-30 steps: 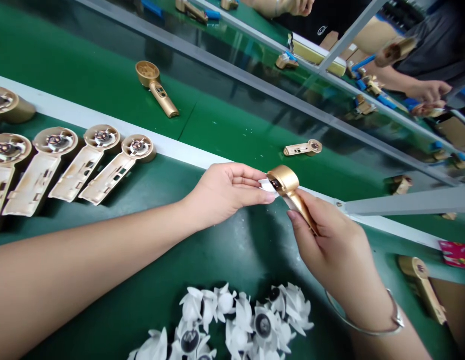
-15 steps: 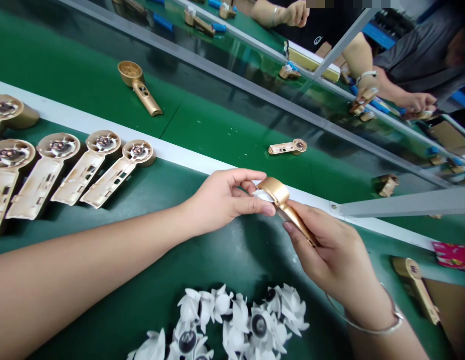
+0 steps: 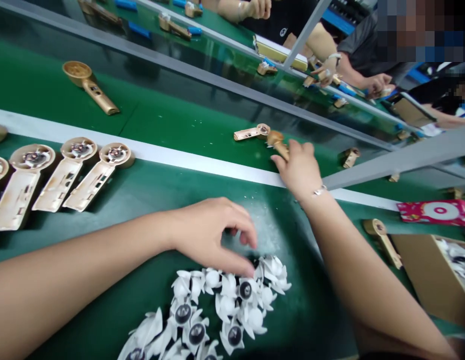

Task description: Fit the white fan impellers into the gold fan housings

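Observation:
My right hand (image 3: 296, 167) reaches past the white rail strip (image 3: 202, 165) and grips the handle of a gold plastic hair-dryer-like housing (image 3: 276, 138). The housing's round head sticks out beyond my fingers, over the far green belt (image 3: 187, 127). My left hand (image 3: 220, 235) hovers with curled fingers just above a heap of white plastic fan impellers (image 3: 226, 305), its fingertips at their top edge. It holds nothing I can see.
Gold half-shells (image 3: 85, 172) lie in a row on the near green mat. A gold housing (image 3: 89, 87) and a smaller shell (image 3: 251, 131) rest on the far belt. Beyond a glass divider (image 3: 217, 65), a co-worker's hands (image 3: 377, 85) work. A cardboard box (image 3: 431, 280) stands right.
My hands have parted. The right hand has carried the gold housing forward to the far belt, and the white piece is gone from my left hand, which now sits above the impellers. The view has swung.

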### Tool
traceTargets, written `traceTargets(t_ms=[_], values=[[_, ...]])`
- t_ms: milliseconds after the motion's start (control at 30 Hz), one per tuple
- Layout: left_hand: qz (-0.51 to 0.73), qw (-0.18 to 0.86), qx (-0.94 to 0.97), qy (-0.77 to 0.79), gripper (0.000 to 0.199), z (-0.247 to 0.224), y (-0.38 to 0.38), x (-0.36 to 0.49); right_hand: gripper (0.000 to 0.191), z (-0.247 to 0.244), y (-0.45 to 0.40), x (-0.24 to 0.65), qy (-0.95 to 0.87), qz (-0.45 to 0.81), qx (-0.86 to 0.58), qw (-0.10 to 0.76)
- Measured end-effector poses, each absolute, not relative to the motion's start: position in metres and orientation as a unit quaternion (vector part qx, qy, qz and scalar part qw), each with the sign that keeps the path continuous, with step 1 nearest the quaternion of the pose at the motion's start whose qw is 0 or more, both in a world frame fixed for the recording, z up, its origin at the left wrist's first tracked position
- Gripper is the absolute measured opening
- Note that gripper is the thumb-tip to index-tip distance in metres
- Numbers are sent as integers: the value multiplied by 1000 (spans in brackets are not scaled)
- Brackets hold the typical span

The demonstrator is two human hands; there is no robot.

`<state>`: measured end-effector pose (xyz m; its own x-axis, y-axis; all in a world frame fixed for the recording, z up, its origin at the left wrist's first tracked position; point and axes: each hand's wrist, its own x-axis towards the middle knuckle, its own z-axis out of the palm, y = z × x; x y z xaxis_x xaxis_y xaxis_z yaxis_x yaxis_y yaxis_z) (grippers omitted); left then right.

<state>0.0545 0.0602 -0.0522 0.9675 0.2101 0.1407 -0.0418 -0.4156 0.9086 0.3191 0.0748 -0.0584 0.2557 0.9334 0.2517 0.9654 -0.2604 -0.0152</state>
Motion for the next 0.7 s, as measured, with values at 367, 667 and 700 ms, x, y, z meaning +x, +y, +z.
traceTargets(t_ms=[367,667,700], values=[[-58,442,895,19,13,-30,52,55,12,-23,-54,344,-676,-15,-722,146],[8,514,830,215,31,-40,56,62,16,-52,-91,346,-769,12,-629,109],[21,545,806,230,31,-43,55,62,17,-50,-88,348,-789,0,-609,86]])
